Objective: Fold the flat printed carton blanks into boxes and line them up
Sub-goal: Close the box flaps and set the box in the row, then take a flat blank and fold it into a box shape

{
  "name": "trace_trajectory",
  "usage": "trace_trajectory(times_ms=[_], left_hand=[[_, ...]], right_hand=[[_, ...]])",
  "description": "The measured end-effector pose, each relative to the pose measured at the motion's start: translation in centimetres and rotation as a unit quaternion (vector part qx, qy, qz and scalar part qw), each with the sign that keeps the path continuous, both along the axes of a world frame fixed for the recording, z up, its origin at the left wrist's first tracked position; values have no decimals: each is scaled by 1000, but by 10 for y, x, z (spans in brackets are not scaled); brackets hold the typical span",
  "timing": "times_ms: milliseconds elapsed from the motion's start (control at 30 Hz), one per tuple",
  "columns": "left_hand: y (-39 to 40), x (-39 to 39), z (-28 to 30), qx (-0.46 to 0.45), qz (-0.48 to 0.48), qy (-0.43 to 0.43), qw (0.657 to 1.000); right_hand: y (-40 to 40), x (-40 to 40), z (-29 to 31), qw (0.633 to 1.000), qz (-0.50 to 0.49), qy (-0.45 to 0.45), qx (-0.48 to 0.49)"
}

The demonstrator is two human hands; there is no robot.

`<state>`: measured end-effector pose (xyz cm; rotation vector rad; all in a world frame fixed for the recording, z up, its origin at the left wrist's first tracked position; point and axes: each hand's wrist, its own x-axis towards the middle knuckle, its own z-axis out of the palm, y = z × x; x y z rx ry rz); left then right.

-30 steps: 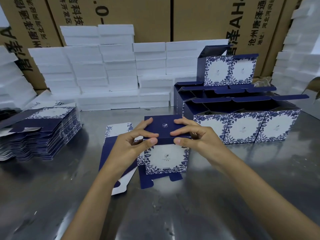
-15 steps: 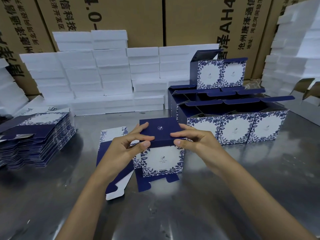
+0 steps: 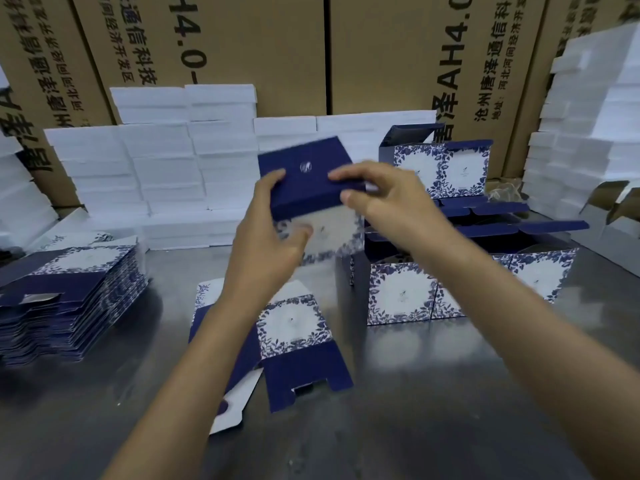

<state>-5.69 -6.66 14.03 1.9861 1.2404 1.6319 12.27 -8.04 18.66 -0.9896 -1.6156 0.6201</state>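
Observation:
A folded navy box with a blue floral print (image 3: 308, 181) is held in the air above the steel table, tilted with its dark lid facing me. My left hand (image 3: 266, 237) grips its left side, thumb on the white front panel. My right hand (image 3: 384, 199) grips its right edge, fingers on the lid. Under my arms lies a flat carton blank (image 3: 294, 341) on the table. Finished boxes (image 3: 401, 292) stand in rows at the right, flaps open, with two more boxes (image 3: 446, 168) stacked on top behind.
A tall stack of flat blanks (image 3: 69, 299) sits at the left. White foam blocks (image 3: 166, 168) are piled along the back and at the right (image 3: 588, 133). Large brown shipping cartons (image 3: 263, 46) form the wall behind. The steel table (image 3: 415, 410) stretches toward me.
Both hands have lifted the folded box off the table, up and away from me, toward the rows of finished boxes. The flat blank that lay beneath it is now uncovered.

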Motion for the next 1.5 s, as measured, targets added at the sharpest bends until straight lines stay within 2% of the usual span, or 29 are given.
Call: trace_trajectory(times_ms=[67,167,300,400,467,533,600,700,800,1033,1167,1400,1500], left_hand=[[27,16,28,19,11,27,999],[75,40,58,0,-2,51,999],[141,68,78,-17,-22,74,997],[184,88,70,-18,-9,102,995],[208,101,55,-35,3,89,995],[225,113,34,-66,4,66,996],[237,123,15,-88,-8,52,995],[251,133,1,-94,-5,27,995],[262,137,0,-94,12,18,995],[260,132,3,-141,29,38,989],[243,115,6,-167,33,57,984],[182,63,9,-197,15,75,977],[149,37,-2,-186,1,73,980]], right_hand=[[24,9,29,999,-23,-37,15],[66,28,59,995,-58,-75,13],[125,57,69,994,-73,-85,-7],[169,75,59,990,-92,-101,-13],[196,84,44,975,-133,-178,-25],[215,90,26,943,-175,-279,-40],[226,94,10,920,-193,-339,-21],[237,99,-3,904,-191,-381,26],[243,102,-10,898,-168,-407,-11],[231,98,-14,883,-120,-446,-79],[206,86,-4,878,-128,-456,-68],[130,31,9,924,-31,-381,-7],[90,-4,5,943,15,-333,-16]])
